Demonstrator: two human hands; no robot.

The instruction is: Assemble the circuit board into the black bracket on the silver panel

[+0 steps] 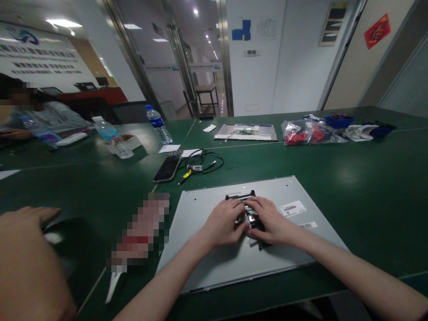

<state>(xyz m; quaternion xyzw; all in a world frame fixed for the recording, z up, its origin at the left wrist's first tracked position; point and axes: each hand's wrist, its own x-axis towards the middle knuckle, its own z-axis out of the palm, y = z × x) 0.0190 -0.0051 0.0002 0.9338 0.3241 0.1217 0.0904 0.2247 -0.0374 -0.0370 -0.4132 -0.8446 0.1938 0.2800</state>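
A grey metal panel (pixel 207 249), the back of a flat screen, lies on the green table (pixel 351 178) in front of me. Near its middle sits a small black part (pixel 251 219) with a black bracket (pixel 239 195) just beyond it. My left hand (pixel 224 223) and my right hand (pixel 270 219) rest side by side on the black part, fingers curled and pressed onto it. Two white labels (pixel 293 208) are stuck to the panel right of my hands.
A phone (pixel 167 168), a coiled black cable (pixel 203 162) and a pen lie beyond the panel. Farther back are a second panel (pixel 247 132), bags of red parts (pixel 307 133), water bottles (pixel 158 125). Another person's hand (pixel 28 258) is at the lower left.
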